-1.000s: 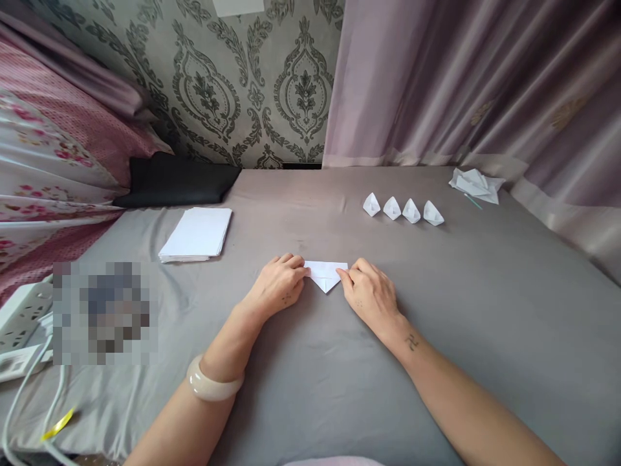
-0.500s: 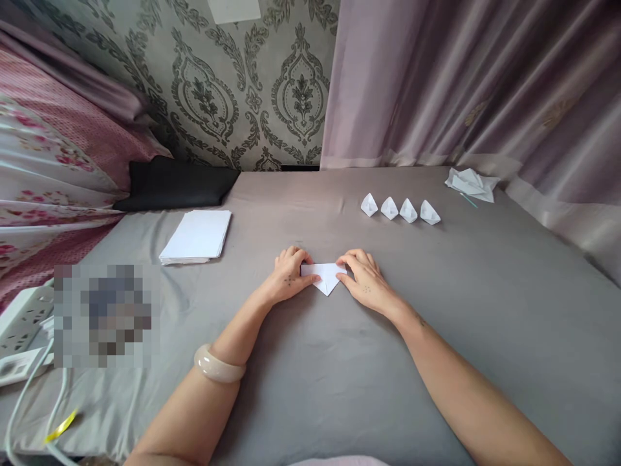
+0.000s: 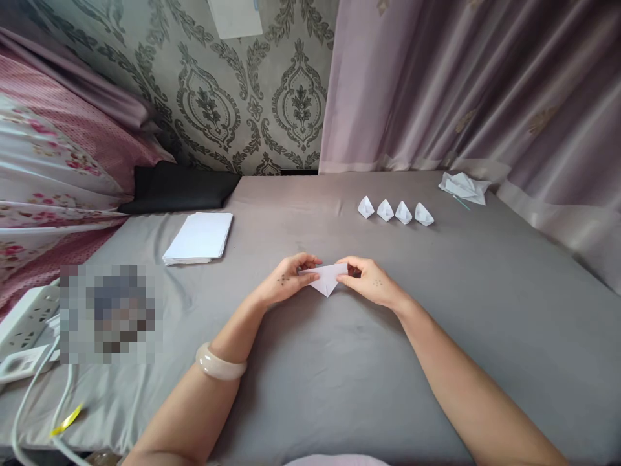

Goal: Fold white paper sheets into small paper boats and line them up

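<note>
Between my two hands is a small folded white sheet of paper (image 3: 328, 277), its pointed end toward me and its straight edge away. My left hand (image 3: 290, 278) pinches the left corner, thumb on top and fingers behind. The right corner is gripped by my right hand (image 3: 367, 278) in the same way. Beyond, to the right, several small folded paper boats (image 3: 385, 210) stand in a row on the grey cloth (image 3: 310, 375). A stack of white paper (image 3: 200, 237) lies to the left of my hands.
Far left rests a folded black cloth (image 3: 179, 186). At the left edge are a white power strip (image 3: 29, 317), cables and a yellow strip (image 3: 66, 421). A crumpled-looking white paper pile (image 3: 464, 188) and a thin teal stick (image 3: 462, 203) lie far right, near the curtain (image 3: 412, 84).
My fingers have shifted around behind the paper's corners, and the folded sheet now looks lifted and tilted off the cloth. The whole view has moved slightly.
</note>
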`<action>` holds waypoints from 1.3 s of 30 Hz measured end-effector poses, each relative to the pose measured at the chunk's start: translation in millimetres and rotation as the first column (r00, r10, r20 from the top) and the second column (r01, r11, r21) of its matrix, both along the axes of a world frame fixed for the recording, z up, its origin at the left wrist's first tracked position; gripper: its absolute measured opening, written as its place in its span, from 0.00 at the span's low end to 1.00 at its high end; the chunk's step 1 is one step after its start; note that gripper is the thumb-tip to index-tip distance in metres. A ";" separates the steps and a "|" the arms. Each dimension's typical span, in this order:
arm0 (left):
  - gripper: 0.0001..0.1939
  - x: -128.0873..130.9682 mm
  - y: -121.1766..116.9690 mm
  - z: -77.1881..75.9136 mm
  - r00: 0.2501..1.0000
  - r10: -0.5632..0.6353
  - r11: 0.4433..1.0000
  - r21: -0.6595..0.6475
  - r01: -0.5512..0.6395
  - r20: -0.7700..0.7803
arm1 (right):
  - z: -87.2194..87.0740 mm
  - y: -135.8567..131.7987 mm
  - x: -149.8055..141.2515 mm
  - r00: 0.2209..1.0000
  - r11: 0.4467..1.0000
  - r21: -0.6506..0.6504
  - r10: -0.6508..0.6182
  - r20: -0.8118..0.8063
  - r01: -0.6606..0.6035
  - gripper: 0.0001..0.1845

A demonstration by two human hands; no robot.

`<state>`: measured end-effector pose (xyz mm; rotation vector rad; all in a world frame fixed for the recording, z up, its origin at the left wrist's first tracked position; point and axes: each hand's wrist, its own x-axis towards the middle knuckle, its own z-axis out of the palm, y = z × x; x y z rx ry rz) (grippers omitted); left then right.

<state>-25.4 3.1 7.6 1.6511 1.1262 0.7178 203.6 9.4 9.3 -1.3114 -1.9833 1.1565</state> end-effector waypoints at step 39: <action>0.10 -3.8 -6.4 -13.7 0.872 0.302 0.945 0.240 -0.221 -0.385 | -6.8 -0.8 -4.1 0.972 0.983 0.107 -0.168 0.166 0.151 0.12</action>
